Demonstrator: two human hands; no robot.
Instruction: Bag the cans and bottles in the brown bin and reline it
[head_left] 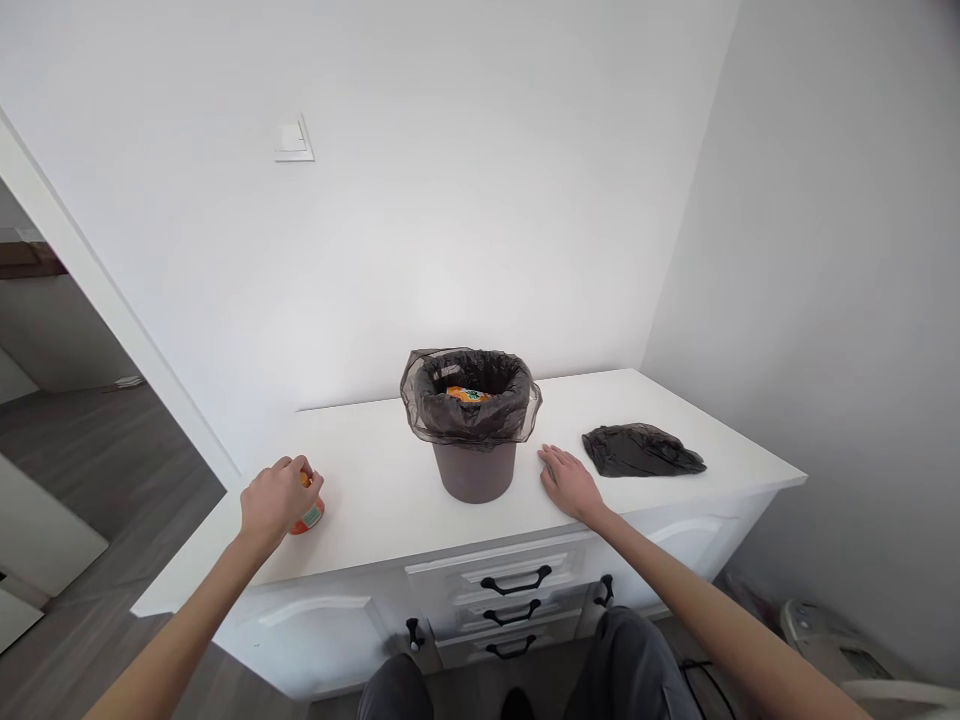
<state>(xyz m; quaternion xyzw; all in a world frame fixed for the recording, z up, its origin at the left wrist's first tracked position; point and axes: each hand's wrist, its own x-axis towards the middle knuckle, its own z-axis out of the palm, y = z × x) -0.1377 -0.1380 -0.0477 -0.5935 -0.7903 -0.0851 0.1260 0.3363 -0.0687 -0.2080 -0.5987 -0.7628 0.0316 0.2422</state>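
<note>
On the left part of the white cabinet top, my left hand is closed round the upper part of a small orange bottle with a green-and-white label; my fingers hide much of it. My right hand lies flat on the surface, fingers stretched out and nothing in them. Just left of it stands a brown trash can, upright. A black trash bag lines the can and is folded over its rim. Inside the can an orange wrapper shows. A second, crumpled black bag lies to the right of my right hand.
The white cabinet backs onto a white wall with a light switch. Black handles stick out from its front drawers. An open doorway is at the left. A beige appliance and a black cable sit on the floor at right.
</note>
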